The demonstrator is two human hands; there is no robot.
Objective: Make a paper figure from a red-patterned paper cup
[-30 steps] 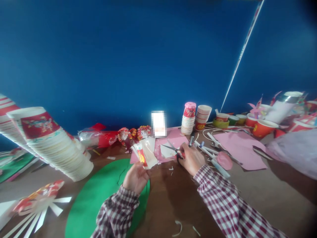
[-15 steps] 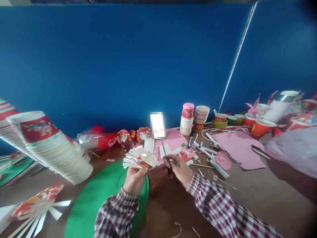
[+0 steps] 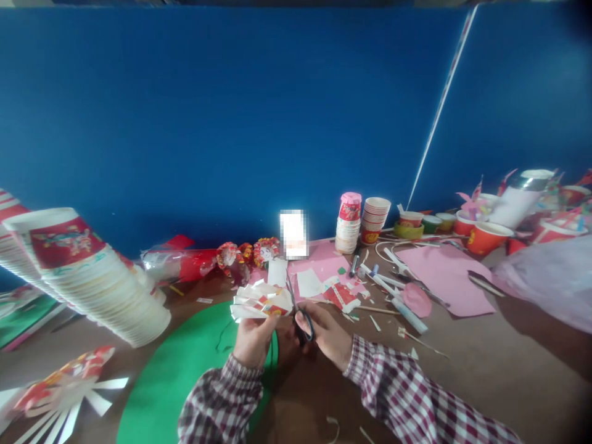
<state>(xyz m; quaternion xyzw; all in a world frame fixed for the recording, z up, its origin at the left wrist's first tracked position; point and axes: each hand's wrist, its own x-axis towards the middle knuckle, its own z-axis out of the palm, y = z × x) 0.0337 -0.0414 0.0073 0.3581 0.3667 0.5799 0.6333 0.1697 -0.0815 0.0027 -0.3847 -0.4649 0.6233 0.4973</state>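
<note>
A paper cup (image 3: 259, 301), its side cut into white strips that fan outward, is pinched in my left hand (image 3: 253, 338) above the green round sheet (image 3: 171, 364). My right hand (image 3: 326, 333) is closed on the dark handles of a pair of scissors (image 3: 305, 330). Their blades point up and away, right beside the cup's right edge. Whether the blades touch the paper I cannot tell. Behind the hands lie pink paper (image 3: 319, 265), a white paper piece (image 3: 309, 282) and red-and-white scraps (image 3: 341, 295).
Tall stacks of paper cups (image 3: 106, 290) lean at the left, with another cut cup (image 3: 69, 388) in front. Two cup stacks (image 3: 348, 225) stand by the blue wall (image 3: 231, 111). Glue sticks, scissors (image 3: 416, 280), orange cups (image 3: 489, 237) and a plastic bag (image 3: 546, 271) crowd the right.
My right hand and the scissors have moved left and slightly down, bringing the blades up to the cup's edge. The cup has turned a little in my left hand.
</note>
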